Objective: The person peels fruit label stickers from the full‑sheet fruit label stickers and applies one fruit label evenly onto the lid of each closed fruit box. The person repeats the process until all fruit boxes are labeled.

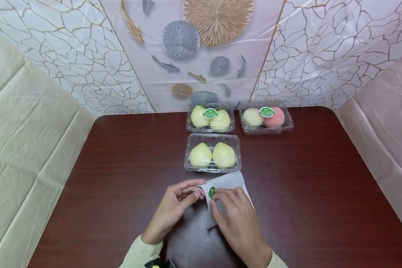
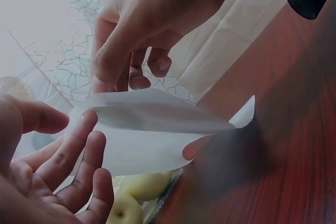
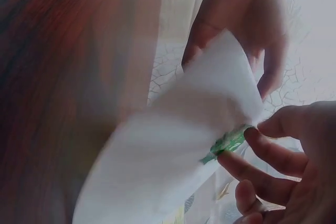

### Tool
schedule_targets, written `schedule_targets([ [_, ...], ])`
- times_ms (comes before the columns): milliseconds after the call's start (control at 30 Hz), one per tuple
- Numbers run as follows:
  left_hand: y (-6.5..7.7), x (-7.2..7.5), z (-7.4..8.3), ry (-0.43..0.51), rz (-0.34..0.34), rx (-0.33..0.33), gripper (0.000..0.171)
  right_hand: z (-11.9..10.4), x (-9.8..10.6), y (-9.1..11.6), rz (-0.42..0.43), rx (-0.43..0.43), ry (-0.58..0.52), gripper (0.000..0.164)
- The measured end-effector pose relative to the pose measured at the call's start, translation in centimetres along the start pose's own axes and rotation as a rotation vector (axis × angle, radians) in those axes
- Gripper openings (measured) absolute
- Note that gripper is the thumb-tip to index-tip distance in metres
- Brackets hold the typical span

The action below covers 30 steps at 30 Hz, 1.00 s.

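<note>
A white sheet of sticker backing paper (image 1: 232, 181), bent and raised off the table, hangs between both hands. My left hand (image 1: 174, 203) holds its left edge, with the fingertips right at the paper in the left wrist view. A green sticker (image 1: 211, 192) with a jagged rim sits near that edge. My right hand (image 1: 238, 219) pinches the sticker between thumb and fingers; in the right wrist view the green sticker (image 3: 231, 142) is curled against the fingertips. Just beyond the sheet stands a closed clear plastic box (image 1: 212, 169) with two pale yellow-green round fruits and no label.
Behind it stands another clear box (image 1: 189, 128) of two pale fruits, with a green label. To its right, a labelled box (image 1: 289, 124) holds one pale and one pink fruit. The dark red-brown table (image 1: 127, 156) meets patterned cloth (image 1: 100, 93) at the back.
</note>
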<state>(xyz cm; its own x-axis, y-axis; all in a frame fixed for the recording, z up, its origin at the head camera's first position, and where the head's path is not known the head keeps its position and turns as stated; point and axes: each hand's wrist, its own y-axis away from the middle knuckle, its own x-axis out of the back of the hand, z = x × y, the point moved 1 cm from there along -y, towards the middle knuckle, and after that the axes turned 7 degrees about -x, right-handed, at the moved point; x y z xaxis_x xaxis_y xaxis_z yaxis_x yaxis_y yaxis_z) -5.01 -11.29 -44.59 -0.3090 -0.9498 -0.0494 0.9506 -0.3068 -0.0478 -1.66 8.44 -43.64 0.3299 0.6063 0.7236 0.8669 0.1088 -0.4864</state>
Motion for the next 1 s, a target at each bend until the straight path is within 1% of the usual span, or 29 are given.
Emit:
schedule_targets([
  [100, 0.0, 0.1, 0.0, -0.031, 0.019, -0.013, 0.033, 0.0, -0.1, 0.0, 0.021, 0.005, 0.01, 0.007],
  [233, 0.1, 0.5, -0.1, -0.054, 0.075, -0.03, 0.034, 0.0, -0.1, -0.1, 0.04, -0.013, 0.016, 0.009],
  [367, 0.2, 0.9, -0.1, -0.049, 0.133, -0.048, 0.036, 0.0, -0.2, -0.2, 0.047, -0.029, 0.013, 0.012],
  [467, 0.4, 1.1, 0.0, -0.027, 0.163, -0.047, 0.035, 0.1, -0.2, -0.2, 0.043, -0.037, 0.006, 0.009],
  [633, 0.4, 1.1, 0.2, 0.052, 0.172, -0.047, 0.035, 0.2, -0.1, -0.2, 0.034, -0.061, -0.005, 0.006],
  [733, 0.3, 0.9, 0.1, 0.064, 0.18, -0.05, 0.035, 0.2, -0.1, -0.2, 0.029, -0.083, -0.009, 0.006],
  [867, 0.4, 0.7, -0.2, 0.023, 0.191, -0.04, 0.035, 0.2, 0.0, -0.1, 0.033, -0.104, -0.01, 0.008],
  [933, 0.5, 0.5, -0.2, -0.006, 0.19, -0.029, 0.031, 0.2, 0.0, -0.1, 0.04, -0.106, -0.01, 0.01],
  [1000, 0.6, 0.4, -0.2, -0.053, 0.189, -0.019, 0.025, 0.3, 0.0, -0.1, 0.049, -0.109, -0.01, 0.011],
])
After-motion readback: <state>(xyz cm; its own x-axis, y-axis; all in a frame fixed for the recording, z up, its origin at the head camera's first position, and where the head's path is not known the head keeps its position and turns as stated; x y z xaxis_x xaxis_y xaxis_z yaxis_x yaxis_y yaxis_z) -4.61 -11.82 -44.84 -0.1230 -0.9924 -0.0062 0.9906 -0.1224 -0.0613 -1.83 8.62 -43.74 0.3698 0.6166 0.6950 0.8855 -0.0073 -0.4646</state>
